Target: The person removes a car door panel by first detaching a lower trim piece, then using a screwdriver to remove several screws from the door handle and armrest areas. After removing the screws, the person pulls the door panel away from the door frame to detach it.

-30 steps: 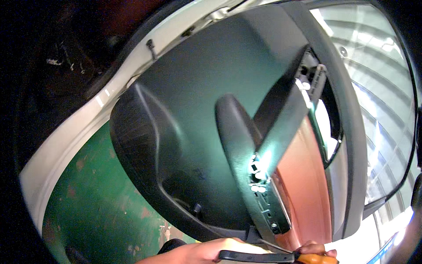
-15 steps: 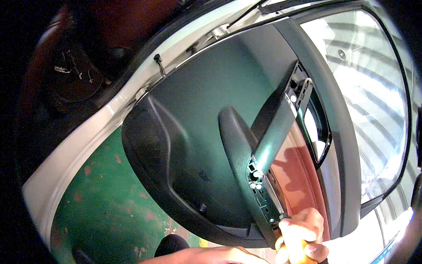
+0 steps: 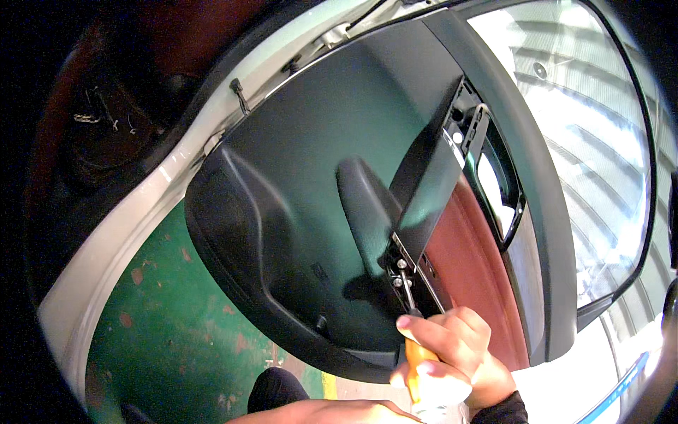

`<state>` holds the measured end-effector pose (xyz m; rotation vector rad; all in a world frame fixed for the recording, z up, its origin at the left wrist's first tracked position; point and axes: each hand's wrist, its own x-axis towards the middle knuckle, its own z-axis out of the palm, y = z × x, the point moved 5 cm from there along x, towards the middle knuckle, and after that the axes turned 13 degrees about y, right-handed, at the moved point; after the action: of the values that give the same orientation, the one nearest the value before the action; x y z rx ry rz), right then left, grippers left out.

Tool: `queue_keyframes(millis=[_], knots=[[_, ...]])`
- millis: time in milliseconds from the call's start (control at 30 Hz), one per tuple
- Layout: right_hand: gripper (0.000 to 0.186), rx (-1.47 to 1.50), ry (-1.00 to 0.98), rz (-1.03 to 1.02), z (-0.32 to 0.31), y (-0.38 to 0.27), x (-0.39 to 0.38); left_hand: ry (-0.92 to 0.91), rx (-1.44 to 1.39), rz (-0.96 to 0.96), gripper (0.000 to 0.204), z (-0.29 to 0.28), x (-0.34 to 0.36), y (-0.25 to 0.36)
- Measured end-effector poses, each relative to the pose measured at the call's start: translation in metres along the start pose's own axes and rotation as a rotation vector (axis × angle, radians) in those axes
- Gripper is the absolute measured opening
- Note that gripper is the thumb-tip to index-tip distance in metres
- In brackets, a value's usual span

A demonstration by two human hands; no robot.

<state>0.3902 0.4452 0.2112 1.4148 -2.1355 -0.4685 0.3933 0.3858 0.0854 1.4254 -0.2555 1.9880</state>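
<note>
"Scuffed green floor point(image 3: 155, 318) near left, dark car-door panel point(image 3: 296, 162) right of it. Where's the screwdriver point(image 3: 417, 357)?"

"Near, right of centre, shaft aimed at silvery fasteners point(image 3: 397, 282) in the panel. Whether the tip is seated, I can't tell; its near end is hard to make out too."

"And how does it look?"

"Orange-yellow handle, thin metal shaft."

"Hands?"

"Right hand point(image 3: 452, 346) wrapped round the handle, hiding part of it. Left hand point(image 3: 385, 411) cut off below; can't tell its grip."

"Farther right?"

"Red-brown trim point(image 3: 473, 261), then bright window glass point(image 3: 572, 141)."
</note>
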Motion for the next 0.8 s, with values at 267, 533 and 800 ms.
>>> queue_keyframes(millis=[267, 533, 800], knots=[[0.021, -0.14, -0.092, 0.053, 0.025, 0.006, 0.01, -0.12, 0.156, 0.317, 0.127, -0.001, 0.003, 0.0], [0.075, 0.268, 0.089, 0.255, 0.017, 0.03, 0.002, -0.164, 0.077, 0.289, 0.13, 0.002, 0.005, -0.006], [0.048, 0.71, 0.439, 0.955, -0.047, -0.008, -0.007, -0.144, 0.08, 0.211, 0.128, -0.004, 0.012, -0.011]])
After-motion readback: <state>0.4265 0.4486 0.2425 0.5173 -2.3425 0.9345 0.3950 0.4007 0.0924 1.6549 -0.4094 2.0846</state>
